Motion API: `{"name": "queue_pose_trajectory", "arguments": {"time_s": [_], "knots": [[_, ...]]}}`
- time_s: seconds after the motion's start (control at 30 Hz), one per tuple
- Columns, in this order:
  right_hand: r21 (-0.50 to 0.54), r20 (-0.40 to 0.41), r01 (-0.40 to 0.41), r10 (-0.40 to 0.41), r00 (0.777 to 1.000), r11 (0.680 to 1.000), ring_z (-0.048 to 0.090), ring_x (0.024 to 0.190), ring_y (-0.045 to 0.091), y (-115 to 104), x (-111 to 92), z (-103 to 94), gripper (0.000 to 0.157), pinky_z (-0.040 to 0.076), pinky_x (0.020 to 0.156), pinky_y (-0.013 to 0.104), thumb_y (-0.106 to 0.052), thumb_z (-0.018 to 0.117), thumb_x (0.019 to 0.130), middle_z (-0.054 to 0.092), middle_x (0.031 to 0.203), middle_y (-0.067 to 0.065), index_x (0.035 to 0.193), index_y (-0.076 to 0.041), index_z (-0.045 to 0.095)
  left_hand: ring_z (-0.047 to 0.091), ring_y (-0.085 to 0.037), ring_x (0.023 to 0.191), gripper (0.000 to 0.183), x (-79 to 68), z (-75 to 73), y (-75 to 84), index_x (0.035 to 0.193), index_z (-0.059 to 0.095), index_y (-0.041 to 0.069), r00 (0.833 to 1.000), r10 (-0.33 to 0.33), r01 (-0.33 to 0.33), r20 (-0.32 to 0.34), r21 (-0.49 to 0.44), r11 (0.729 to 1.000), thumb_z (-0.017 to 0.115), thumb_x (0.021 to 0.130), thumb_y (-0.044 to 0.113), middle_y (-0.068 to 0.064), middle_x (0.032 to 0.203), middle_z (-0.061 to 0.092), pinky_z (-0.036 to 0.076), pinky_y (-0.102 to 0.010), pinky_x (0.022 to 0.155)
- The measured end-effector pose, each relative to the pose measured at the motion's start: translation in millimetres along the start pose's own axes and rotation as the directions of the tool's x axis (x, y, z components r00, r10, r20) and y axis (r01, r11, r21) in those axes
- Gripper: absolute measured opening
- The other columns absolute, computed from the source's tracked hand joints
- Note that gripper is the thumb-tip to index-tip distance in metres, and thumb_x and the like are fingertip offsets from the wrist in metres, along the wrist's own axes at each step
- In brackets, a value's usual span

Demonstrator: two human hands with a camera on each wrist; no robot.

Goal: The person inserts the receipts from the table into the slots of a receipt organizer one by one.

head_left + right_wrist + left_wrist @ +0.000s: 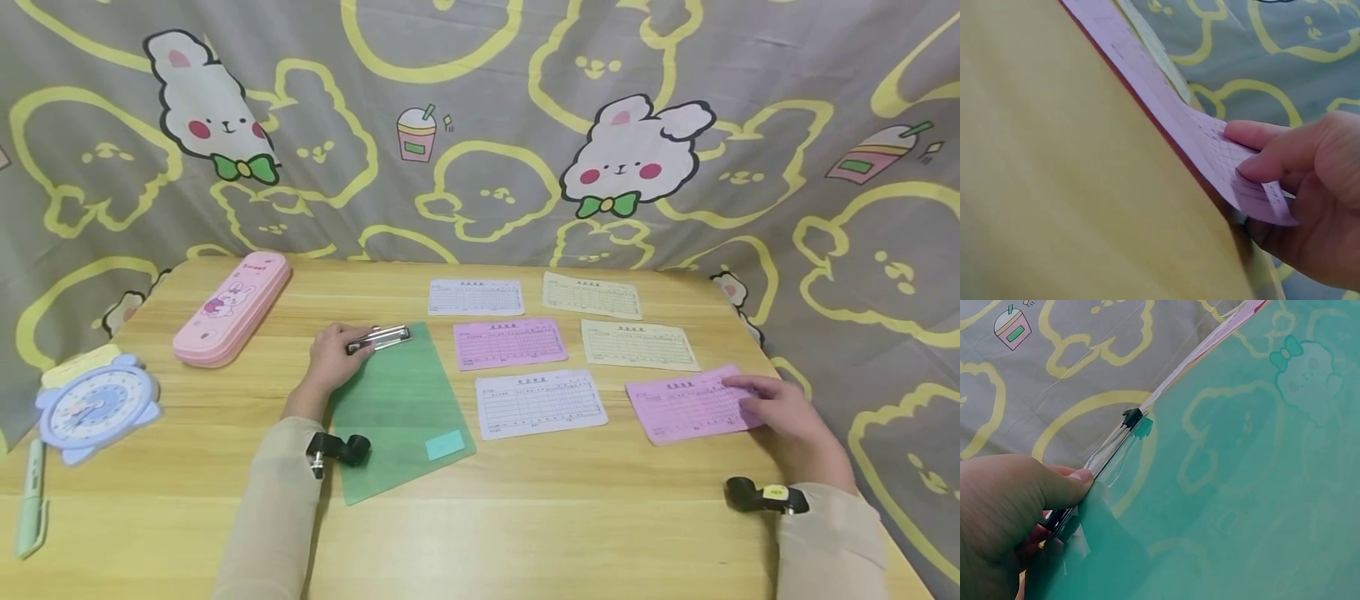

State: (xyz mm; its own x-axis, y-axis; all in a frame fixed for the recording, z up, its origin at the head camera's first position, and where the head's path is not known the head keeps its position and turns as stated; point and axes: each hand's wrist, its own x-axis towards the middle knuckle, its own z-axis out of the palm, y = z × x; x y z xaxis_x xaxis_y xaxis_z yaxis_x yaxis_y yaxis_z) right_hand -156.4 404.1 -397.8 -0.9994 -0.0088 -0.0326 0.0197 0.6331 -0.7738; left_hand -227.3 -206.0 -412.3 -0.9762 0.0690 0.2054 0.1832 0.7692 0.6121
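A green clipboard (397,392) lies on the wooden table, a pale blue-green rectangle near its lower right corner. My left hand (328,360) pinches the metal clip (384,337) at the clipboard's top; in the left wrist view the thumb presses on that clip from above. At the table's right side my right hand (791,421) pinches the right end of a pink printed slip (678,407). The right wrist view shows this slip curving up between thumb and fingers, its far part lying along the table.
White slips (540,406), another pink slip (512,343) and yellowish slips (640,345) lie in rows between my hands. A pink pencil case (234,308), a blue clock (96,407) and a green highlighter (32,500) are at the left. Patterned cloth (495,100) hangs behind the table.
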Motion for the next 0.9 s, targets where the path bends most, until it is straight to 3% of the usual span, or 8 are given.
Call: {"name": "queue_pose_trajectory", "arguments": {"time_s": [0.07,0.17,0.27,0.4,0.57,0.73,0.9], "knots": [[0.160,0.050,-0.026,0.018,0.999,0.987,0.053,0.066,0.010,2.5,-1.3,-3.1,0.030,0.044,0.056,0.023,0.005,0.048,0.080,0.055,0.084,0.005,0.103,-0.008,0.062,0.035,-0.038,0.099,0.036,0.1,-0.2,-0.4,0.114,0.055,0.002,1.000,-0.005,0.005,0.004,0.005,1.000,0.060,0.080,0.015,-0.023,0.107,0.045,0.023,-0.048,0.081],[0.447,0.143,-0.084,0.022,0.989,0.891,0.056,0.073,0.013,5.1,-4.8,-8.8,0.036,0.046,0.062,0.025,0.009,0.047,0.081,0.058,0.086,0.001,0.105,-0.013,0.063,0.034,-0.039,0.099,0.037,0.3,-0.4,-0.4,0.114,0.055,0.003,1.000,-0.007,0.007,0.006,0.007,1.000,0.060,0.080,0.016,-0.023,0.108,0.044,0.023,-0.048,0.081],[0.438,0.166,-0.086,0.013,0.986,0.895,0.055,0.077,0.009,3.2,-8.9,-17.4,0.036,0.046,0.065,0.023,0.005,0.049,0.083,0.055,0.093,-0.007,0.112,-0.013,0.059,0.035,-0.039,0.099,0.037,0.6,-0.5,-0.8,0.114,0.055,0.003,1.000,-0.003,0.003,0.007,0.013,1.000,0.060,0.080,0.016,-0.023,0.108,0.045,0.023,-0.048,0.080],[0.236,0.134,-0.034,0.002,0.991,0.971,0.053,0.078,0.002,-5.3,-10.3,-28.1,0.038,0.045,0.064,0.019,-0.005,0.053,0.085,0.049,0.096,-0.018,0.120,-0.020,0.054,0.035,-0.039,0.099,0.036,0.9,-0.3,-1.3,0.114,0.055,0.003,1.000,-0.004,0.004,0.003,0.017,1.000,0.060,0.080,0.016,-0.023,0.108,0.045,0.023,-0.048,0.080],[0.357,0.154,0.001,-0.060,0.986,0.934,0.053,0.078,0.003,-17.8,-4.0,-30.1,0.041,0.045,0.064,0.020,-0.002,0.052,0.085,0.044,0.104,-0.011,0.123,-0.016,0.050,0.036,-0.038,0.098,0.036,0.7,-0.7,-0.6,0.114,0.056,0.003,1.000,-0.008,0.008,0.005,0.019,1.000,0.061,0.080,0.016,-0.022,0.108,0.045,0.023,-0.047,0.080],[0.520,0.183,0.044,-0.161,0.970,0.853,0.053,0.083,0.004,-33.8,7.3,-24.4,0.041,0.045,0.068,0.019,0.003,0.047,0.086,0.037,0.114,-0.002,0.126,-0.010,0.046,0.036,-0.038,0.097,0.036,0.5,-0.8,0.2,0.113,0.056,0.003,1.000,0.000,0.000,0.002,0.021,1.000,0.061,0.080,0.015,-0.023,0.107,0.046,0.024,-0.048,0.079],[0.701,0.243,0.037,-0.288,0.926,0.712,0.055,0.092,0.013,-55.2,24.0,-12.3,0.042,0.044,0.074,0.025,0.011,0.038,0.087,0.048,0.116,-0.002,0.126,-0.005,0.045,0.037,-0.038,0.097,0.036,0.6,-0.9,0.6,0.113,0.056,0.003,1.000,-0.007,0.007,0.001,0.019,1.000,0.061,0.079,0.016,-0.022,0.107,0.047,0.025,-0.047,0.079]]}}
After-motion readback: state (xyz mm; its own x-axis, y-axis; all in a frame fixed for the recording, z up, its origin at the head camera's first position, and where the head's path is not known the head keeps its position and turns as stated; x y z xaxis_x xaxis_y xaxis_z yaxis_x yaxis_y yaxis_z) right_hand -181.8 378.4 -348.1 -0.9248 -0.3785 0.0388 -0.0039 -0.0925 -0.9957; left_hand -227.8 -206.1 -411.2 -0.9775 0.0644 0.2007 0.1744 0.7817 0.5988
